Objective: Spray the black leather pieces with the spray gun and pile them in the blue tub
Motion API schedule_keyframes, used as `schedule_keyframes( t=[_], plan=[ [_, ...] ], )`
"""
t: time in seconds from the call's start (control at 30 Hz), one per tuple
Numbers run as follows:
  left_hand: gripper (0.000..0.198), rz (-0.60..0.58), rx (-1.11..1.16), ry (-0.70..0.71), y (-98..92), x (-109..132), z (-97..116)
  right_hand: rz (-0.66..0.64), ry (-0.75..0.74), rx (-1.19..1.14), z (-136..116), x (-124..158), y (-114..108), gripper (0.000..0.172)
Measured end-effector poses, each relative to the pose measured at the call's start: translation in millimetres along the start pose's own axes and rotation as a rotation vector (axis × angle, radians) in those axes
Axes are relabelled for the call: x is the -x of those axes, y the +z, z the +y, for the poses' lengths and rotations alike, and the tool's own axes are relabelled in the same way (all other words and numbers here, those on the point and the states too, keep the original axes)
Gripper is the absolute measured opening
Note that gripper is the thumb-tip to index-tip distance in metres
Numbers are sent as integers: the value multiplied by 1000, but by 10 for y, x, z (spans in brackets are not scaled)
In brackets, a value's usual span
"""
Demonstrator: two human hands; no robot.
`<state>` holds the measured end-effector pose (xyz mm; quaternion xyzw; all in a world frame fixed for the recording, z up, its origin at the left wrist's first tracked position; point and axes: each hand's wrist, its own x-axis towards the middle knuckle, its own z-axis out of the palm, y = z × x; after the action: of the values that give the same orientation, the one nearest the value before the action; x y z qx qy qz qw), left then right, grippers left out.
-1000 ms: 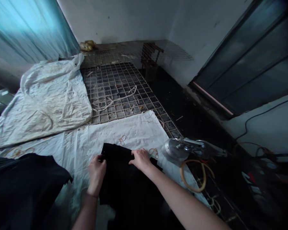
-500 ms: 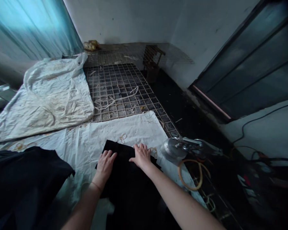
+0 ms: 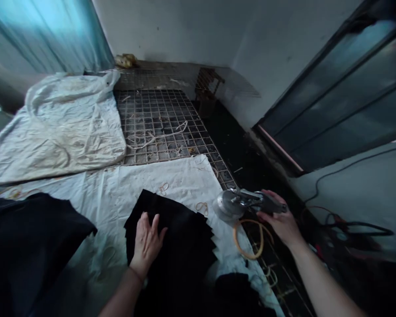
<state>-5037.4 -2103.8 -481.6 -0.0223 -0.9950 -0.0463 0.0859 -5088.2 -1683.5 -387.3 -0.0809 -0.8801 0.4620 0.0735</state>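
Observation:
My left hand [image 3: 148,242] lies with fingers spread on a stack of black cloth pieces [image 3: 181,233], whose right edge shows uneven, stepped layers. To the right, my right hand [image 3: 282,220] is wrapped round the handle of a metal spray gun [image 3: 232,203] with a round silver cup. The gun rests at the edge of the white sheet [image 3: 181,174], and its cup is apart from the cloth. A tan hose [image 3: 262,240] loops just below it. More black cloth [image 3: 234,286] lies at the lower right of the stack.
A dark garment-like cloth pile [image 3: 36,233] is on the left. Behind the sheet, a wire grid [image 3: 165,114] carries loose cords. A crumpled white plastic sheet [image 3: 75,127] covers the left side. A dark stool [image 3: 207,86] stands by the wall, and rubber bands [image 3: 202,208] lie scattered.
My right hand has left the black cloth, moved right and taken hold of the spray gun's handle. My left hand stays on the cloth, its fingers more spread.

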Motion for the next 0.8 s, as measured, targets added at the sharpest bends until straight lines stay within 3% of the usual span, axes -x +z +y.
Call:
schedule_keyframes(
  t=[0.07,0.13,0.2,0.3,0.37,0.47,0.6,0.73,0.8],
  plan=[
    [45,-19,-18,5,-22,4,13,-290,65,17,36,-316,-104,61],
    [44,-37,-29,-3,-53,12,35,-457,66,77,-25,-462,-83,43],
    [44,-50,-27,-24,-82,27,59,-499,-26,93,-143,-454,-8,40],
    [45,-77,-11,-56,-118,59,83,-476,-143,87,-332,-347,105,52],
    [47,-104,-1,-75,-146,80,94,-508,-137,119,-437,-321,149,50],
    [53,-146,12,-101,-195,110,111,-627,-61,215,-599,-369,195,30],
    [57,-170,26,-143,-240,140,141,-786,1,173,-909,-401,333,33],
    [58,-167,60,-177,-244,144,157,-841,-90,64,-1241,-318,565,37],
    [58,-156,82,-182,-242,142,157,-919,-150,92,-1390,-263,683,29]
  ],
)
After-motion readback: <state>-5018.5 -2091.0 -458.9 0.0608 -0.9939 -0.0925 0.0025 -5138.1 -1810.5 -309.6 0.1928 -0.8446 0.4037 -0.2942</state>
